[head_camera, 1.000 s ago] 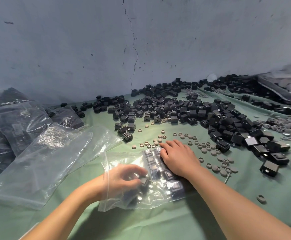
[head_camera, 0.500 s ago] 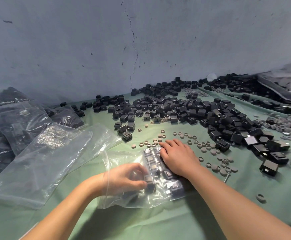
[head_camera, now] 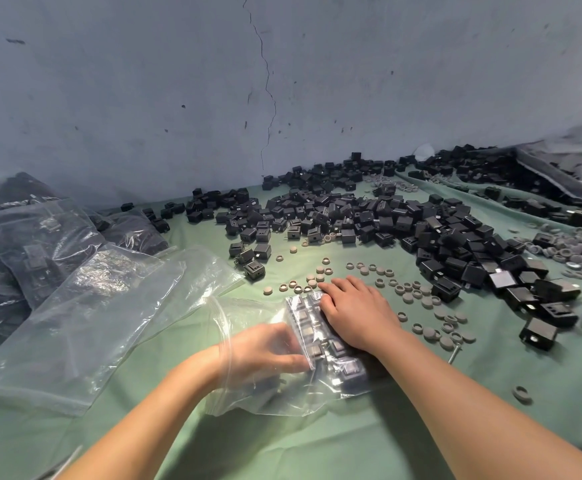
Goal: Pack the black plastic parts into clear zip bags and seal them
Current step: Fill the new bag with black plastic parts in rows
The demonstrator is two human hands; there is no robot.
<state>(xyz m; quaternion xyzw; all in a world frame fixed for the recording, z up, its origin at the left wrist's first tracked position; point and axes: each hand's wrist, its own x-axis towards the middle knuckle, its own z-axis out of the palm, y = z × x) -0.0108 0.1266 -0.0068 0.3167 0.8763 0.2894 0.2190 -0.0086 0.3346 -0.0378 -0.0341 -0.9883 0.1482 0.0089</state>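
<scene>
A clear zip bag [head_camera: 248,393] lies on the green cloth in front of me, its mouth facing left. Rows of black plastic parts [head_camera: 348,370] sit inside its right half. My left hand [head_camera: 261,351] reaches in through the mouth, and its thumb and fingertips pinch a black part against the row; the hand is blurred. My right hand [head_camera: 355,313] lies flat on top of the bag, fingers straight, pressing down on the packed parts. A large pile of loose black parts [head_camera: 403,230] spreads across the cloth behind.
Several grey round caps [head_camera: 421,296] are scattered beside my right hand. Empty clear bags [head_camera: 85,317] lie to the left, with filled bags [head_camera: 23,251] behind them. More grey rings [head_camera: 566,254] lie at the far right. A grey wall closes off the back.
My left hand has moved right inside the bag, carrying a black part up to the row. My right hand stays pressed on the bag.
</scene>
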